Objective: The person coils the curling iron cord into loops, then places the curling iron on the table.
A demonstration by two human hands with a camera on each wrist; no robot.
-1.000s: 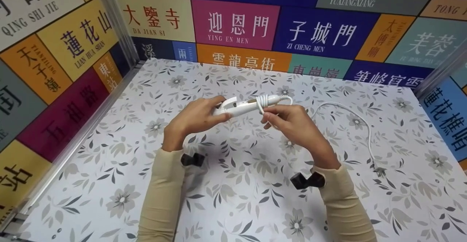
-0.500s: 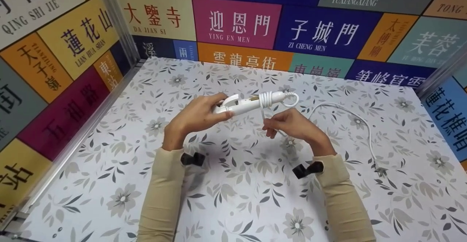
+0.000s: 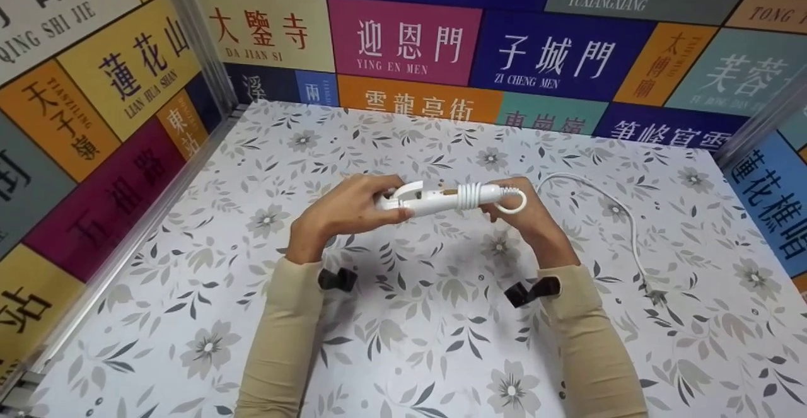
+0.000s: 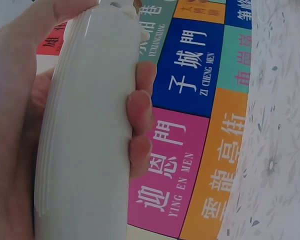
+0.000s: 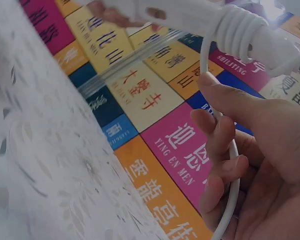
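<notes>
My left hand point(image 3: 353, 207) grips one end of a white curling iron point(image 3: 435, 203), its fingers wrapped round the smooth, ridged body in the left wrist view. A curved lever point(image 3: 411, 187) sticks up beside the thumb side. Several coils of white cord point(image 3: 468, 196) circle the handle near its other end, where the cord leaves in a small loop point(image 3: 521, 202). My right hand point(image 3: 529, 216) is partly hidden behind that end. In the right wrist view its thumb and fingers pinch the cord point(image 5: 232, 200), which runs taut up to the coils and down across the palm.
The loose cord point(image 3: 632, 222) curves over the flower-patterned tabletop point(image 3: 441, 342) to the right, its end lying near the right side. Walls with coloured Chinese signs point(image 3: 403, 40) enclose the table at the back and both sides.
My right hand has carried the cord from in front of and below the handle round to behind it. The curling iron has lowered slightly and turned more level, still in my left hand.
</notes>
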